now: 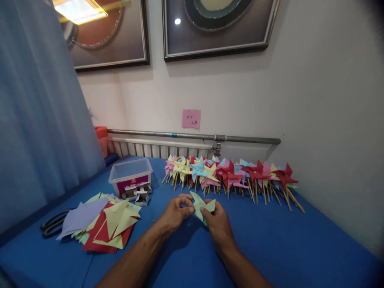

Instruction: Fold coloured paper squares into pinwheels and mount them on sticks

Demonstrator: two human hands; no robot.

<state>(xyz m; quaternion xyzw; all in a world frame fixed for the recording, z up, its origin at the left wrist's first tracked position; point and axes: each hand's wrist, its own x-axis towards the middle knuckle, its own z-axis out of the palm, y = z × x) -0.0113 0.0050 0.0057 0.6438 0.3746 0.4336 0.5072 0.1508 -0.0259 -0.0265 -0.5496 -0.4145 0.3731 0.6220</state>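
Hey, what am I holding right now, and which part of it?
A light green paper pinwheel: your right hand holds its right side, thumb on top; your left hand meets its left edge, though its grip is unclear.

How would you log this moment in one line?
right hand: holding pale-green paper pinwheel | left hand: at its edge | beyond: stick-mounted pinwheels

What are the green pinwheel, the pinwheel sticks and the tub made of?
Green pinwheel: matte paper or thin card, by its folded blades. Pinwheel sticks: probably unpainted wood or bamboo, being tan. Tub: likely smooth plastic, given its see-through walls.
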